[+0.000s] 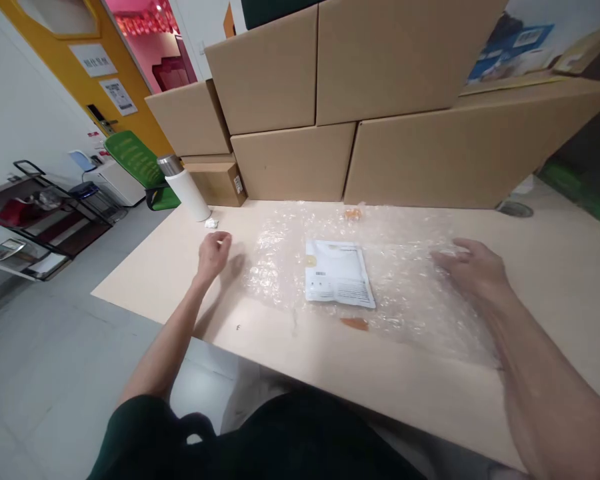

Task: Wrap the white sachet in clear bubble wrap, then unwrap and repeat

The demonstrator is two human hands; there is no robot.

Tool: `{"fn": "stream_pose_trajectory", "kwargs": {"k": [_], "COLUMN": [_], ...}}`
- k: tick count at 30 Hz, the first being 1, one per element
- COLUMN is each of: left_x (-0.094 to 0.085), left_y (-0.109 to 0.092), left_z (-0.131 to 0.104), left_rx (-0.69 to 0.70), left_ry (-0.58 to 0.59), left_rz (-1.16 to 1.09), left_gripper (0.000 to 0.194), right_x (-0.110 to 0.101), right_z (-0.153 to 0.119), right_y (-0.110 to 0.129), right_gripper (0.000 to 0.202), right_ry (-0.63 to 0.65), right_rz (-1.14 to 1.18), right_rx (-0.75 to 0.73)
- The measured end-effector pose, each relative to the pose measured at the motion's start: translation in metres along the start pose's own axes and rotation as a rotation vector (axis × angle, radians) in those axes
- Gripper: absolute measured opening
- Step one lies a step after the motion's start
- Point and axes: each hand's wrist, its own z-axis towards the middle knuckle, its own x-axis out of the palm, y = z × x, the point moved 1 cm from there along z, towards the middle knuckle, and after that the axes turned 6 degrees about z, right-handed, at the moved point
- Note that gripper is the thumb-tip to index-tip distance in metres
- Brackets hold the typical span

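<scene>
A sheet of clear bubble wrap (400,283) lies spread flat on the pale table. On its middle rests a flat white packet (336,273) with printed text and a small label. My left hand (214,257) hovers just off the wrap's left edge, fingers curled in, with nothing visible in them. Over the wrap's right end is my right hand (477,272), thumb and fingers apart and slightly blurred; whether it touches the film I cannot tell. Orange-brown patches show at the wrap's back edge (353,214) and at its front edge (355,323).
Stacked cardboard boxes (293,163) wall off the table's back. A white bottle with a metal cap (187,192) stands at the back left, beside a small crumpled white piece (211,223). Left of the table are a green chair (135,160) and a black cart (40,213).
</scene>
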Motion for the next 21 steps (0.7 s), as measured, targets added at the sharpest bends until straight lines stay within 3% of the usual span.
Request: {"fn": "stream_pose_trajectory", "kwargs": {"k": [4, 6, 12, 16, 19, 21], "left_x": [0.021, 0.029, 0.048, 0.068, 0.078, 0.077], "left_y": [-0.048, -0.066, -0.099, -0.118, -0.118, -0.107], "left_z": [-0.033, -0.045, -0.059, -0.068, -0.068, -0.063], "left_rx": [0.282, 0.329, 0.259, 0.162, 0.086, 0.052], "left_ry": [0.244, 0.361, 0.614, 0.682, 0.709, 0.735], "left_rz": [-0.013, 0.041, -0.019, -0.129, -0.255, -0.298], "left_gripper": [0.038, 0.041, 0.044, 0.033, 0.023, 0.021], "right_x": [0.002, 0.002, 0.001, 0.002, 0.002, 0.002], "right_z": [0.005, 0.006, 0.012, 0.015, 0.013, 0.011], "right_y": [-0.005, -0.006, -0.012, -0.016, -0.013, -0.01], "right_gripper": [0.062, 0.061, 0.064, 0.063, 0.061, 0.061], "right_ry": [-0.011, -0.016, 0.008, 0.01, 0.01, 0.013], "right_rz": [-0.057, -0.08, -0.106, -0.128, -0.133, -0.132], "right_rx": [-0.046, -0.048, -0.07, -0.085, -0.085, -0.079]}}
